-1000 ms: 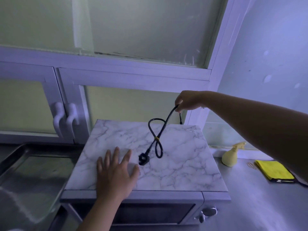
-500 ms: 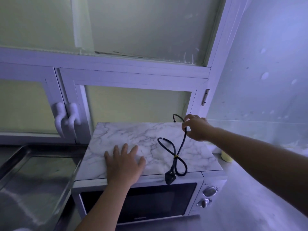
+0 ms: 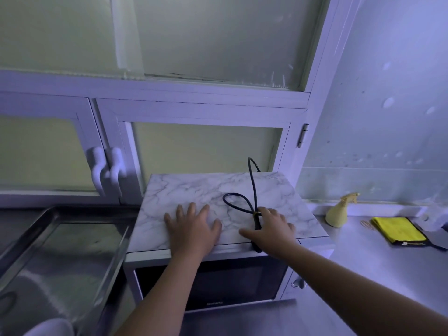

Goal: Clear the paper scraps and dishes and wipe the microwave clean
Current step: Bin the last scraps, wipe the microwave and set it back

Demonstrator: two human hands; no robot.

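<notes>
On the microwave [image 3: 194, 190], the right hand [image 3: 269, 226] seemingly presses the cord [image 3: 252, 183].

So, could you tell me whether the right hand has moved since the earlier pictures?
Yes. The right hand came forward from the microwave's back right corner to its front edge, on the cord.

Dim, with a cold blue-violet cast throughout. Most light comes through the frosted panes [image 3: 218, 40] above, glowing pale green. The steel worktop [image 3: 378, 248] shows a soft sheen, no hard glare. Shadows are faint. Straight lines bow near the edges; the bottom-left corner is blurred.
</notes>
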